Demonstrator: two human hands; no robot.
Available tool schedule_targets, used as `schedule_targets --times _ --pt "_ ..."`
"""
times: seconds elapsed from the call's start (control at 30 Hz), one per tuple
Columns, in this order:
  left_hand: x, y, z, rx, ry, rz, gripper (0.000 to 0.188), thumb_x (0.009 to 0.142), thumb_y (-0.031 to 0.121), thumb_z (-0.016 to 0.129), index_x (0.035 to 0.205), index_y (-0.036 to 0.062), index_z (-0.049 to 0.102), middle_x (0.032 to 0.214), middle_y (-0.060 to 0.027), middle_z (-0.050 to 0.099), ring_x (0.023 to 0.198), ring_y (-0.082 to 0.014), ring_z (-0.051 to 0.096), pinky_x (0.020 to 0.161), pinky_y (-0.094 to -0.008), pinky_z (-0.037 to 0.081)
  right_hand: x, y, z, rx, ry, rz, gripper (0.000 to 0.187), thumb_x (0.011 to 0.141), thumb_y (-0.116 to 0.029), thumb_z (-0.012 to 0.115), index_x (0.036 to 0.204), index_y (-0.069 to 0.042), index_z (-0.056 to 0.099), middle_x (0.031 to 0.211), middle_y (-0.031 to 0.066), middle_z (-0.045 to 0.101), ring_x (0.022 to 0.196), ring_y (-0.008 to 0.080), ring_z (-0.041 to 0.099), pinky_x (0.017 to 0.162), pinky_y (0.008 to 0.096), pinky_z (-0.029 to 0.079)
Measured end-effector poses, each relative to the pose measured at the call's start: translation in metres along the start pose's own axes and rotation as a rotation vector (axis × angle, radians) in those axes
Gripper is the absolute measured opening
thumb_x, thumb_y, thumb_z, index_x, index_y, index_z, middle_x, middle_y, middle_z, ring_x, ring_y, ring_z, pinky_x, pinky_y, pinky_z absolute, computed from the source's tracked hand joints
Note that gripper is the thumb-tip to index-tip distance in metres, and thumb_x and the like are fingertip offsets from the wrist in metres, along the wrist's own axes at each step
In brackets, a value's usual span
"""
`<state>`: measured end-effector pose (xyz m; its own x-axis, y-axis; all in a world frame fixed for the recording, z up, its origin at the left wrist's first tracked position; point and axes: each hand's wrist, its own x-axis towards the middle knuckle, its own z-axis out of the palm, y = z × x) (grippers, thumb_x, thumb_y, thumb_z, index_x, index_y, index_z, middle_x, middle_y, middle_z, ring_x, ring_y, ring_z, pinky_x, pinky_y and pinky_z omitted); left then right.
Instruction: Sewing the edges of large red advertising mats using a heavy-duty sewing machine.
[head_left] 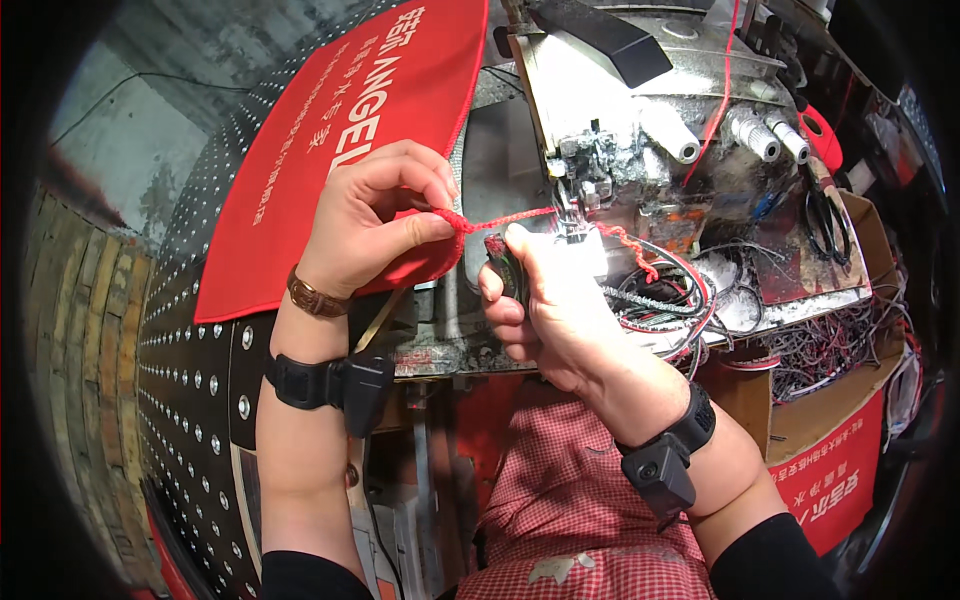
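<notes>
My left hand (370, 215) is closed, thumb and fingers pinching a bunched bit of red braided cord (515, 216). From that pinch the cord runs right to the needle area of a sewing machine (585, 190). My right hand (565, 310) sits just below the presser foot, brightly lit, its fingers wrapped round a small dark tool with a red end (505, 265). The tool's kind is partly hidden by the fingers. Behind my left hand lies a red printed cloth (300, 190).
To the right of the needle, black, white and red cords (680, 300) lie in loops. A cardboard box (845, 370) full of tangled cord stands at the right edge. Black-handled scissors (826, 228) hang at the far right. A studded black surface (190, 370) is on the left.
</notes>
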<state>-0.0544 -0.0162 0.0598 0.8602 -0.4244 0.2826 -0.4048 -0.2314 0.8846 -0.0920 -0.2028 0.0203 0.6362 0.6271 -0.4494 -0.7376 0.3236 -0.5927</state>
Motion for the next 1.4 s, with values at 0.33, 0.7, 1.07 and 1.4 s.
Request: schedule_targets --times 0.33,0.7,1.07,1.4 --pt "-0.001 -0.005 -0.003 -0.066 0.022 0.001 0.012 0.070 -0.005 0.068 0.078 -0.0011 0.060 0.091 -0.0065 0.056 0.082 -0.0120 0.056 0.072 -0.0247 0.048 0.000 0.002 0.000 0.012 -0.024 -0.015 0.045 0.089 -0.050 0.035 0.069 -0.013 0.048 0.051 -0.0081 0.034 0.043 0.0043 0.027 0.041 0.0206 0.022" --pt "-0.003 -0.007 -0.007 -0.115 0.042 -0.005 0.013 0.069 -0.003 0.069 0.078 -0.0001 0.060 0.092 -0.0068 0.056 0.084 -0.0124 0.055 0.073 -0.0243 0.046 -0.003 0.002 0.008 -0.090 -0.034 -0.217 0.046 0.090 -0.050 0.040 0.069 -0.010 0.053 0.052 -0.0062 0.038 0.044 0.0045 0.029 0.043 0.0208 0.022" --pt "-0.003 -0.005 -0.006 -0.145 0.045 0.010 0.013 0.069 -0.003 0.069 0.078 0.0004 0.060 0.092 -0.0062 0.056 0.086 -0.0126 0.055 0.074 -0.0247 0.046 -0.005 -0.004 0.012 -0.112 -0.053 -0.231 0.043 0.092 -0.045 0.039 0.075 -0.008 0.051 0.061 -0.0027 0.045 0.053 0.0051 0.036 0.049 0.0200 0.029" --pt "-0.027 0.011 -0.003 -0.529 0.184 0.237 0.020 0.071 0.012 0.074 0.079 0.0052 0.057 0.091 -0.0042 0.053 0.089 -0.0137 0.050 0.078 -0.0257 0.041 0.003 0.017 0.057 -0.715 0.221 -1.482 0.016 0.077 -0.003 0.057 0.091 0.000 0.050 0.079 0.0128 0.052 0.072 0.0316 0.050 0.066 0.0380 0.040"
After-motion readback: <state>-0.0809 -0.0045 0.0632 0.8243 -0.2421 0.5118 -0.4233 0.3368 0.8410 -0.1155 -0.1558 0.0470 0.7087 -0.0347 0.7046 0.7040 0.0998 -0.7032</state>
